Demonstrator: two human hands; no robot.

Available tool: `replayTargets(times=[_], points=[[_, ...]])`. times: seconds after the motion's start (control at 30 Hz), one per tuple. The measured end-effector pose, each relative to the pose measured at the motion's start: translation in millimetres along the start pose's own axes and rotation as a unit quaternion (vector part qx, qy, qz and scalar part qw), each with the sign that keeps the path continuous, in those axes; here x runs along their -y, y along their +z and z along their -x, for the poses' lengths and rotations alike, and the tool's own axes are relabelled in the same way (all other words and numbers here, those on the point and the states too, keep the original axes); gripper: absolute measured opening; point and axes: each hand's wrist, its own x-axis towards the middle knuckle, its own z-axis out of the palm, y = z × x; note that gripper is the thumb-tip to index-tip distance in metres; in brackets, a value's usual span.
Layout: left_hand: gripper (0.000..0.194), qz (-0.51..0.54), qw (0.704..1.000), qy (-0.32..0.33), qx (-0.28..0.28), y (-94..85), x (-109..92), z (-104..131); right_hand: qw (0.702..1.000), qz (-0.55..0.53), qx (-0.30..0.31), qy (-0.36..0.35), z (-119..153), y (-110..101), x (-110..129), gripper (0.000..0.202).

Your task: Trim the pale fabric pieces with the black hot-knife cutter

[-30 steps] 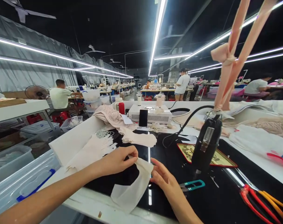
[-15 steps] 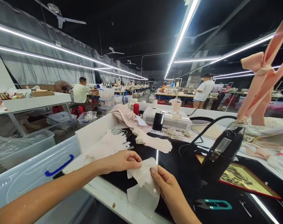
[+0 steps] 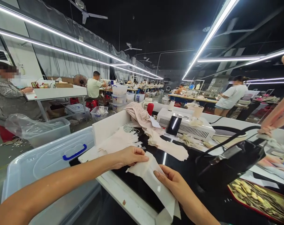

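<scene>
A small pale cream fabric piece (image 3: 138, 169) with a glossy, translucent white sheet (image 3: 159, 189) along it is held between my hands above the table's front edge. My left hand (image 3: 132, 156) is closed, pinching the upper left edge between thumb and fingers. On the other side, my right hand (image 3: 173, 182) grips the sheet's right edge, thumb on top. The sheet hangs down toward the lower right; whether it is stuck to the fabric, I cannot tell. Behind my left hand lies a pile of cream fabric pieces (image 3: 118, 140), with another cream stack (image 3: 167, 148) farther right.
A black box-like device (image 3: 228, 168) with a cable stands right. Near it is a red-rimmed tray (image 3: 238, 202) of what look like peanuts and seeds. Behind are a phone (image 3: 174, 125), white machine (image 3: 186, 123) and red thread spool (image 3: 150, 109). A lidded plastic bin (image 3: 48, 162) stands left.
My view has swung left, so the surroundings shift rightward and the thread snips are out of sight. The fabric and sheet have turned, and the sheet now stretches toward the lower right.
</scene>
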Motion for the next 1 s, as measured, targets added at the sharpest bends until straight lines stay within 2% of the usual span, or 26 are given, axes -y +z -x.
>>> replayTargets(times=[0.1, 0.23, 0.37, 0.5, 0.6, 0.7, 0.83, 0.9, 1.0], points=[[0.057, -0.011, 1.0, 0.002, -0.019, -7.8, 1, -1, 0.996, 0.093, -0.002, 0.006, -5, -13, -2, 0.063], [0.056, -0.04, 0.999, 0.006, -0.022, -19.2, 3, -2, 0.979, 0.202, 0.007, -0.029, -14, -32, -6, 0.061], [0.053, -0.092, 0.996, 0.008, -0.01, -32.2, 2, -6, 0.972, 0.234, -0.02, -0.028, -18, -52, -6, 0.049], [0.051, -0.137, 0.99, 0.012, -0.008, -41.3, -7, -21, 0.964, 0.253, -0.075, -0.044, -23, -71, -5, 0.037], [0.045, -0.162, 0.986, 0.037, -0.018, -44.5, -22, -43, 0.959, 0.249, -0.125, -0.06, -34, -87, -1, 0.039], [0.038, -0.178, 0.977, 0.107, -0.047, -43.9, -44, -75, 0.944, 0.238, -0.207, -0.096, -49, -107, 10, 0.047], [0.022, -0.199, 0.95, 0.221, -0.094, -36.9, -68, -123, 0.889, 0.25, -0.348, -0.164, -68, -137, 24, 0.053], [0.016, -0.217, 0.935, 0.261, -0.1, -32.8, -68, -145, 0.853, 0.282, -0.392, -0.198, -75, -150, 24, 0.052], [0.014, -0.261, 0.92, 0.279, -0.09, -29.4, -53, -170, 0.815, 0.351, -0.4, -0.227, -84, -163, 10, 0.051]])
